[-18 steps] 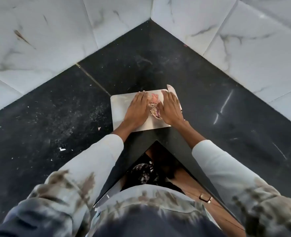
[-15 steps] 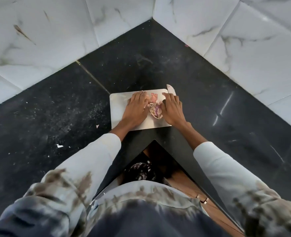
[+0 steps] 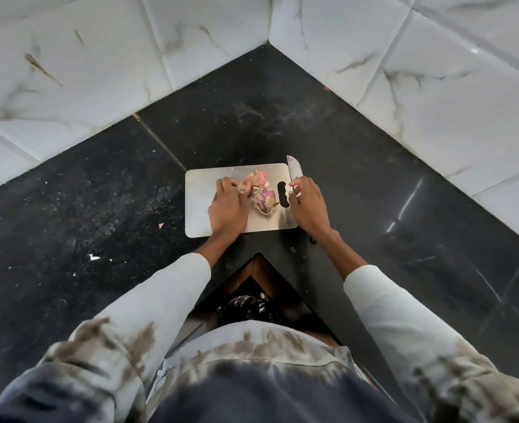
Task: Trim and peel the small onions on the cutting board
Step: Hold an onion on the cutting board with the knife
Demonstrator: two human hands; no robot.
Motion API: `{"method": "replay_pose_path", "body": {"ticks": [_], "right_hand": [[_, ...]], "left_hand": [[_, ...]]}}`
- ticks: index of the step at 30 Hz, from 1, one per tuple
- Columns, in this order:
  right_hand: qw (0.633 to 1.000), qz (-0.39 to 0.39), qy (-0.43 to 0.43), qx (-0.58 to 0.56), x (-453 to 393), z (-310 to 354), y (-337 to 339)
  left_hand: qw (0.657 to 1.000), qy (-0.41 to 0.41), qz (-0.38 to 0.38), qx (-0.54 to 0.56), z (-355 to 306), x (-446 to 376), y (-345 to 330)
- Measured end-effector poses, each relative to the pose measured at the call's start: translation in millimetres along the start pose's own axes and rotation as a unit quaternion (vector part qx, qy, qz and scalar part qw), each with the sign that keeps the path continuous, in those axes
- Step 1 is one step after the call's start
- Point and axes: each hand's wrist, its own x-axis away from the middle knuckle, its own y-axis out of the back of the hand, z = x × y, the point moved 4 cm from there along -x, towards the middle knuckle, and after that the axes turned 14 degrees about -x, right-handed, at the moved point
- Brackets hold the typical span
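On cutting board (image 3: 203, 190) near desk's front edge, left hand (image 3: 227, 209) pinches small onion (image 3: 245, 186). Right hand (image 3: 308, 206) grips knife (image 3: 295, 170) at board's right edge. Peeled onion with skins (image 3: 264, 199) lies between.

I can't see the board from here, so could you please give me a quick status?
Left hand pinching a small onion. Right hand gripping the knife at the cutting board edge. Purple onion lies between, partly skinned. Loose peel behind.
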Motion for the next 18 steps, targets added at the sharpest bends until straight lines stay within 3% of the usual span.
{"method": "replay_pose_path", "body": {"ticks": [4, 10, 18], "right_hand": [[0.999, 0.027, 0.029, -0.018, -5, 22, -17], [0.996, 0.086, -0.023, 0.011, 6, 22, -37], [0.994, 0.094, -0.037, 0.04, 13, 19, -55]], "left_hand": [[0.999, -0.007, 0.039, -0.017, 13, -13, 0], [0.989, -0.069, 0.111, -0.064, 9, -31, -17], [0.99, -0.073, 0.111, -0.056, 8, -39, -29]]}}
